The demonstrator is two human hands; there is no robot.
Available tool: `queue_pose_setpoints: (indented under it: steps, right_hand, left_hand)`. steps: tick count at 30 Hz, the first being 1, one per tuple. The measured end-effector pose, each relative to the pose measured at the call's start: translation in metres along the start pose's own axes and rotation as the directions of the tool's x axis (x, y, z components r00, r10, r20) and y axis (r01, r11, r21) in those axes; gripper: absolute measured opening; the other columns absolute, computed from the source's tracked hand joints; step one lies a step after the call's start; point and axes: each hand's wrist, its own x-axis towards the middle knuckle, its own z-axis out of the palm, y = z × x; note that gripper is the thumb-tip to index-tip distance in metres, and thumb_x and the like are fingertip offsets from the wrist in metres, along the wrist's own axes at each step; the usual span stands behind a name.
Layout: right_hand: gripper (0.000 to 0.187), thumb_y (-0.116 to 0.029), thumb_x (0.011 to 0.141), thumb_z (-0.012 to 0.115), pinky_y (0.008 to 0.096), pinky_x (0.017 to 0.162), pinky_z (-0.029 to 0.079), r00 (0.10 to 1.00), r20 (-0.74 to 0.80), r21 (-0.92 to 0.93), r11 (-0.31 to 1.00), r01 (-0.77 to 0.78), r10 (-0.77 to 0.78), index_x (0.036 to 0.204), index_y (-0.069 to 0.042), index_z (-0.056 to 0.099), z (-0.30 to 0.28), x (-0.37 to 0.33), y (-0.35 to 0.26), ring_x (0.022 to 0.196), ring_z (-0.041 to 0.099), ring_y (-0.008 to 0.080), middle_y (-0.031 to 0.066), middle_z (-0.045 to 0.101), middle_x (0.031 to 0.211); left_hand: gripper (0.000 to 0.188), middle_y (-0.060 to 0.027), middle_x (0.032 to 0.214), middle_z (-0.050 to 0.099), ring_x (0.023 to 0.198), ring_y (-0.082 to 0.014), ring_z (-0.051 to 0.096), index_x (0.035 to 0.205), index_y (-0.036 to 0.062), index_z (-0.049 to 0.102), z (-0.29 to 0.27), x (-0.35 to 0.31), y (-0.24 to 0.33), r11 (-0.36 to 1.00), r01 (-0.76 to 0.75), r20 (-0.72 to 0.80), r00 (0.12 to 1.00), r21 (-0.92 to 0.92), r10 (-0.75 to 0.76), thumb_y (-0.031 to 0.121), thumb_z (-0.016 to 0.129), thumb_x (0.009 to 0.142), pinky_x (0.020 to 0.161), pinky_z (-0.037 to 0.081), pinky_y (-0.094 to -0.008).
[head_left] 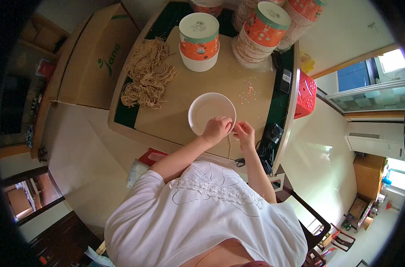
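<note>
A white paper bucket (207,107) stands mouth up near the front of the table. My left hand (217,129) reaches over its near rim, fingers curled against the inner wall on the right side; what they grip is hidden. Just outside that same wall, my right hand (245,135) pinches with thumb and fingertips. A thin beige cord (230,147) hangs down between the two hands, its upper end by the right fingertips. At the left of the table lies a loose heap of beige cords (150,73).
An upturned stack of orange printed buckets (199,44) stands behind, with more bagged stacks (262,33) at the back right. Small pink bits (248,91) are scattered on the brown board (167,129). Black cables (267,155) lie along the right edge. A red stool (305,95) stands beyond.
</note>
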Motion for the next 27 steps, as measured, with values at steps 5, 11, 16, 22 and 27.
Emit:
queue_pose_setpoints:
  steps: [5,11,16,22,27]
  right_hand:
    - [0.010,-0.013,0.088,0.058,0.0224,0.059,0.048,0.998,-0.036,0.219,0.975,-0.045,0.054,0.093,-0.004,0.057,0.004,-0.004,0.006,0.074,0.063,0.0125,0.0026,0.063,0.083]
    - [0.011,-0.014,0.090,0.056,0.0224,0.056,0.046,0.997,0.010,0.093,0.993,0.069,-0.071,0.092,-0.004,0.056,0.030,-0.013,-0.012,0.070,0.062,0.0122,0.0041,0.063,0.082]
    - [0.011,-0.012,0.091,0.054,0.0214,0.061,0.043,0.939,-0.011,-0.083,0.936,0.342,-0.344,0.092,-0.002,0.053,0.052,0.007,0.000,0.069,0.051,0.0067,0.0018,0.056,0.075]
    - [0.014,-0.014,0.091,0.055,0.0230,0.057,0.043,0.944,0.020,0.008,0.944,0.329,-0.329,0.092,-0.001,0.052,0.065,0.004,-0.016,0.062,0.051,0.0076,0.0034,0.059,0.071]
    - [0.010,-0.011,0.091,0.055,0.0195,0.054,0.042,0.944,0.017,-0.050,0.943,0.330,-0.330,0.093,0.000,0.055,0.066,0.004,-0.019,0.064,0.056,0.0054,0.0029,0.062,0.070]
  left_hand:
    - [0.009,-0.0119,0.075,0.064,0.069,-0.0310,0.063,0.083,0.0070,0.062,-0.010,-0.001,0.011,0.988,0.101,0.067,0.993,-0.121,-0.093,0.014,0.062,0.078,0.059,0.050,-0.0402]
    - [0.015,-0.0119,0.075,0.064,0.068,-0.0317,0.062,0.087,0.0072,0.061,-0.024,-0.010,0.005,0.988,0.139,0.038,0.990,-0.069,-0.137,0.012,0.064,0.073,0.060,0.049,-0.0412]
    - [0.022,-0.0131,0.078,0.065,0.068,-0.0272,0.064,0.097,0.0055,0.063,-0.052,-0.003,0.012,0.968,0.184,-0.014,0.982,-0.170,-0.189,0.007,0.061,0.075,0.061,0.050,-0.0367]
    - [0.023,-0.0133,0.084,0.067,0.076,-0.0211,0.067,0.102,0.0001,0.062,-0.064,0.001,0.016,0.952,0.247,0.062,0.969,-0.182,-0.239,0.003,0.058,0.080,0.066,0.053,-0.0305]
    - [0.021,-0.0130,0.080,0.067,0.072,-0.0219,0.066,0.100,0.0005,0.062,-0.062,0.001,0.016,0.957,0.215,0.026,0.976,-0.194,-0.214,0.003,0.058,0.079,0.064,0.052,-0.0313]
